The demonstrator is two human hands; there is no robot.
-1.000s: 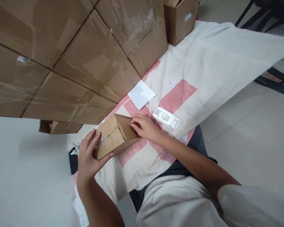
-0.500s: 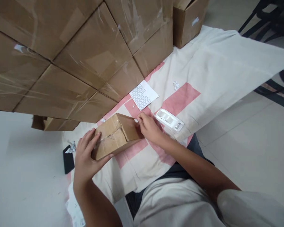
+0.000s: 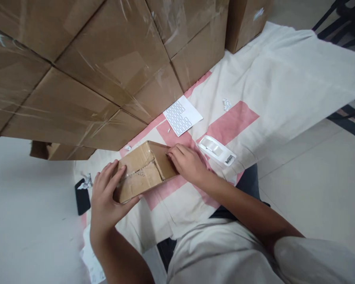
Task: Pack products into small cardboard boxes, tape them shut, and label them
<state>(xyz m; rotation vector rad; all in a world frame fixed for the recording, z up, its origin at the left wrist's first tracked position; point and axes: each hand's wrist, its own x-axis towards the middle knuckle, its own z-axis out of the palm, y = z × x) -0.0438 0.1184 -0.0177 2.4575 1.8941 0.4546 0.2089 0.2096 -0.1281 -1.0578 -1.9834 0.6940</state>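
Note:
A small brown cardboard box (image 3: 137,169) with a torn, taped seam lies on the cloth in front of me. My left hand (image 3: 108,197) grips its left end, fingers over the top and thumb along the near side. At the box's right face is my right hand (image 3: 187,161), its fingers pinched together against the cardboard; whatever is between the fingertips is too small to make out. Just right of that hand lies a white plastic device (image 3: 217,150) with a barcode label. Beyond the box rests a sheet of small blue-outlined stickers (image 3: 182,116), some of them gone.
Large taped cartons (image 3: 112,51) are stacked along the far side. Another carton (image 3: 248,23) stands at the far right. A dark phone-like object (image 3: 82,201) and crumpled paper (image 3: 85,182) lie at the left. Paper scraps (image 3: 226,104) sit on the white and pink cloth (image 3: 272,75).
My right hand's fingers have moved slightly left and further onto the box's right face. My left hand keeps its grip. The view has shifted a little.

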